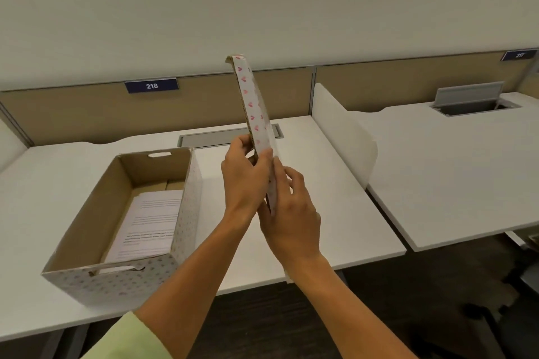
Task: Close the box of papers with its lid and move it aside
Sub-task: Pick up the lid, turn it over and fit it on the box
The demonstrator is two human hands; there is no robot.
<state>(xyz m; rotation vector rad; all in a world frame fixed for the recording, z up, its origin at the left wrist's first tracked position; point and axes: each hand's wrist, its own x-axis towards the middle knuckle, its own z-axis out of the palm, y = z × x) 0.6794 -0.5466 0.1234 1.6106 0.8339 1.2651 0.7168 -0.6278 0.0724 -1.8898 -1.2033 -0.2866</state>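
Observation:
An open cardboard box [186, 213] with a white, pink-dotted outside sits on the white desk [335, 198] at the left. A stack of printed papers [148, 224] lies inside it. The lid [252, 108], white with pink hearts, is held upright and edge-on above the desk, to the right of the box. My left hand [243, 178] grips the lid's lower part from the left. My right hand [288, 213] clasps its bottom end from the right.
A low white divider [341, 131] separates this desk from the neighbouring desk [452, 172] at the right, which has an open cable hatch [472, 102]. A beige partition with number plate 216 [151, 86] runs along the back. Dark floor lies below the desk's front edge.

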